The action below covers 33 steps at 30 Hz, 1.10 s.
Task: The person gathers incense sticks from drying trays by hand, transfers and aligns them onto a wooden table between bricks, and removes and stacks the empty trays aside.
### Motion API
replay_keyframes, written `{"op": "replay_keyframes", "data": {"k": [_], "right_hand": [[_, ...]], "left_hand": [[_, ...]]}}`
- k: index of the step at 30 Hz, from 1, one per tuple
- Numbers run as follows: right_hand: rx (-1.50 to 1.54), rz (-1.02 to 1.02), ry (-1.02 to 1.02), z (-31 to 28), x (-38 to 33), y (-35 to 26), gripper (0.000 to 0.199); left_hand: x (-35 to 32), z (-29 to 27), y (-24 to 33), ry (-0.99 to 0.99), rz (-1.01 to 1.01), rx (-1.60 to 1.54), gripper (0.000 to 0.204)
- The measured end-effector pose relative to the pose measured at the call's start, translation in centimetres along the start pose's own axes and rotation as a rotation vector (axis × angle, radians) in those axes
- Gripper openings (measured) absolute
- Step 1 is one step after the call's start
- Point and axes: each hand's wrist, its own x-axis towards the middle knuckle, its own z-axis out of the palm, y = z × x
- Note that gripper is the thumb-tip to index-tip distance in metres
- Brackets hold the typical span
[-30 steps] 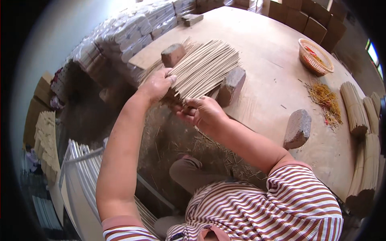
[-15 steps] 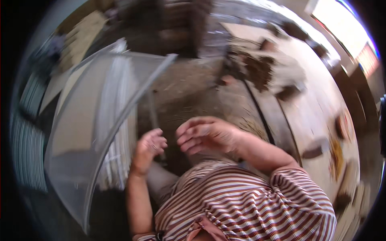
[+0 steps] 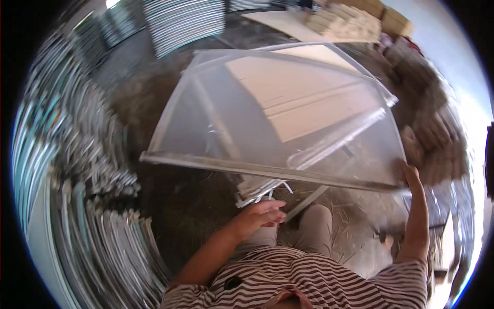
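Where screen [image 3: 242,129] overhangs floor [image 3: 139,98], stacked frames [image 3: 185,23] beyond

Downward head view, perhaps slightly forward

right hand [image 3: 410,176]: grips mesh frame [image 3: 257,134] corner | left hand [image 3: 261,213]: loosely curled, near it | stacked panels [image 3: 186,24]: beyond

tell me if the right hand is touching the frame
Touching: the head view shows the right hand gripping the frame at its near right corner, no gap between them.
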Motion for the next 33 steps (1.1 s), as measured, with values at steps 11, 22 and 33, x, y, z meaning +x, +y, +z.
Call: {"op": "replay_keyframes", "data": {"k": [11,22,33], "right_hand": [[0.438,-0.328,0.313,-7.9,-6.8,10.8,0.052],[0.893,-0.715,0.127,7.9,-19.7,-10.8,0.056],[0.779,-1.049,-1.348,16.3,-51.6,-34.5,0.058]], "left_hand": [[6.8,4.4,-1.8,-0.206,0.34,-0.809,0.07],[-20.1,16.5,4.8,0.533,1.254,0.016,0.047],[-50.7,26.5,-2.7,2.489,1.778,0.527,0.046]]}}
